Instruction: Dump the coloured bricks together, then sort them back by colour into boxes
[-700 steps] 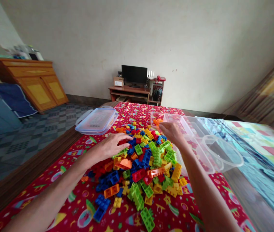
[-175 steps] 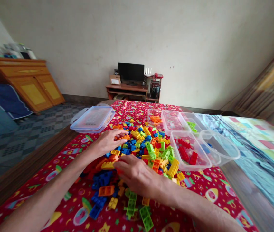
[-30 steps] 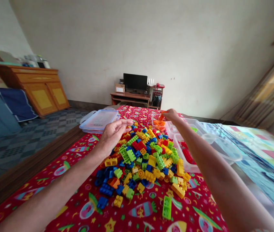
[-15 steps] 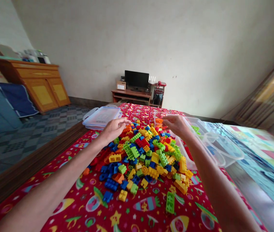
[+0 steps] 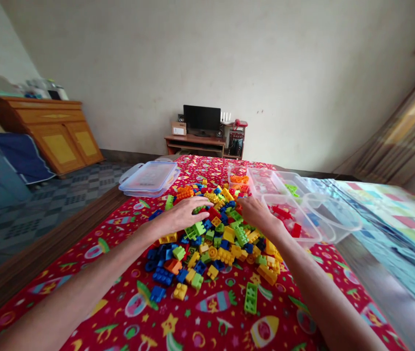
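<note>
A heap of small plastic building bricks [image 5: 214,243] in red, blue, green, yellow and orange lies on a red patterned cloth [image 5: 207,321]. My left hand [image 5: 183,214] rests on the far left of the heap, fingers stretched out flat over the bricks. My right hand [image 5: 253,212] is on the far right of the heap beside a clear tub of red bricks [image 5: 304,239]. Its fingers bend down among the bricks and the tips are hidden.
More clear tubs stand at the back right: one with orange bricks [image 5: 231,170], one with green bricks [image 5: 302,183], and a round bowl [image 5: 342,226]. A clear lid [image 5: 148,178] lies at the back left. The table's wooden edge [image 5: 46,263] runs along the left.
My right hand has come back from over the orange tub and dropped onto the heap. My left hand has lowered from mid-air to lie flat on the bricks.
</note>
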Available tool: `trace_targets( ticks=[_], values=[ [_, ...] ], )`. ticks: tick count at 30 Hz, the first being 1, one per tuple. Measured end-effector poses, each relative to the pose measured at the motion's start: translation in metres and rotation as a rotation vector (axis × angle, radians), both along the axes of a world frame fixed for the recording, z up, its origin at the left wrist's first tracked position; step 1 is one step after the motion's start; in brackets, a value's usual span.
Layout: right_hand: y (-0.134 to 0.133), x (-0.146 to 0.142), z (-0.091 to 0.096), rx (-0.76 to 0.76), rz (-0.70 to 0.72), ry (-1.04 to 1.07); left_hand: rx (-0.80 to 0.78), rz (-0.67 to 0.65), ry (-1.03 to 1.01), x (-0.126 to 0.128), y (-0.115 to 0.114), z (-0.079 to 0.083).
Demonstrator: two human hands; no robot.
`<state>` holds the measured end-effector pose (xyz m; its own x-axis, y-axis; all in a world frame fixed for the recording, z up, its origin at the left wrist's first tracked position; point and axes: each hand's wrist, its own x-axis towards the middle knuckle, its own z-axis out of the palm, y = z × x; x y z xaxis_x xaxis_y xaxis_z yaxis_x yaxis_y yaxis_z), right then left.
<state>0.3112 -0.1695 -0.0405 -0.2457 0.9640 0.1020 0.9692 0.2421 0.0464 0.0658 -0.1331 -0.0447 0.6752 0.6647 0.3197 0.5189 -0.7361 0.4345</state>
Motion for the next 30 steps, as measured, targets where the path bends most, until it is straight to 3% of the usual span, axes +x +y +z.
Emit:
trace_targets(
  ticks=[4, 12, 17, 21, 25, 30],
  values=[
    [0.001, -0.002, 0.0, 0.05, 0.004, 0.035, 0.09, -0.015, 0.013, 0.01, -0.006, -0.005],
    [-0.017, -0.023, 0.016, 0.171, 0.062, 0.271, 0.063, 0.097, -0.132, 0.016, -0.013, -0.001],
    [-0.02, -0.041, 0.017, 0.04, 0.315, 0.396, -0.047, 0.113, -0.264, 0.016, -0.014, 0.004],
    [-0.021, -0.052, 0.017, -0.006, 0.356, 0.543, -0.066, 0.12, -0.315, 0.018, -0.017, 0.006],
    [-0.023, -0.054, 0.015, 0.019, 0.314, 0.576, -0.088, 0.163, -0.303, 0.017, -0.017, 0.009],
    [-0.016, -0.044, 0.013, 0.211, 0.102, 0.512, -0.005, 0.116, -0.166, 0.01, -0.009, 0.006]
  ],
)
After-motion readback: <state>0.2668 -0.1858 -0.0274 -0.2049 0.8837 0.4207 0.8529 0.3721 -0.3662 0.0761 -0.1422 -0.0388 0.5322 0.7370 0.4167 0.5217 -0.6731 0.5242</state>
